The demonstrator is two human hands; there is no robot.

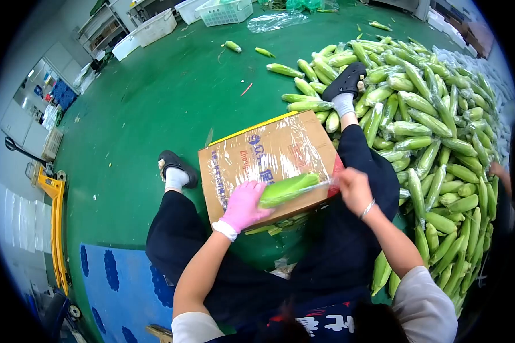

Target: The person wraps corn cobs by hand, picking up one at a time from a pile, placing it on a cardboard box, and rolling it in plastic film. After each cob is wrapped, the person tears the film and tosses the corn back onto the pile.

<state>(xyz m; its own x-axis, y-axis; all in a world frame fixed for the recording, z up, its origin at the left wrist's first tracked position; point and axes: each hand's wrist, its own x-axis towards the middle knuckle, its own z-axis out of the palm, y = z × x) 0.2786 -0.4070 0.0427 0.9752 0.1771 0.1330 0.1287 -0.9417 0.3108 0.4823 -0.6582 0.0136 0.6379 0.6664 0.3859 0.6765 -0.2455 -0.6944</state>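
In a pink glove, my left hand is wrapped round the left end of a green ear of corn, husk on. The ear lies crosswise over the near part of a cardboard box between my legs. Clear plastic film stretches from the ear's right end to my bare right hand. That hand is closed, its fingers pinching the film. Printed lettering and shiny clear film show on the box top, with a yellow strip along its far edge.
A big heap of corn, many ears in film, covers the right side, with my right shoe against it. A yellow pallet jack stands left, near a blue mat. White crates line the back. Another person's hand is at far right.
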